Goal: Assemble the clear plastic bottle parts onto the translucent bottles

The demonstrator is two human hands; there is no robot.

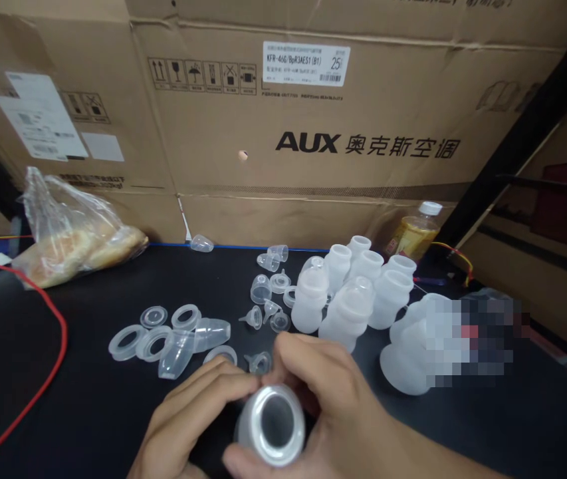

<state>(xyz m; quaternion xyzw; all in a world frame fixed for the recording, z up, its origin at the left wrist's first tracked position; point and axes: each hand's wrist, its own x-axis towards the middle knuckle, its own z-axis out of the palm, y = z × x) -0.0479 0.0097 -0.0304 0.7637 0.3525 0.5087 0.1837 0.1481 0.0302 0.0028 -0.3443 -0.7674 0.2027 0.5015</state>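
Your right hand [328, 399] and left hand [188, 412] both clasp the translucent bottle [270, 426], mouth toward you, just in front of the loose rings [153, 339]. Keep it steady; pinch evenly at its far end.

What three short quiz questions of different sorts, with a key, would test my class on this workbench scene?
1. True or false: both hands are on the translucent bottle.
2. Multiple choice: the clear bag of bread lies A) at the far left of the black table, B) beside the yellow drink bottle, C) on the cardboard box.
3. Fill in: the loose plastic rings lie to the ___ of the standing bottles.

Key
1. True: left hand and right hand both grip it, its open mouth towards the camera.
2. A
3. left
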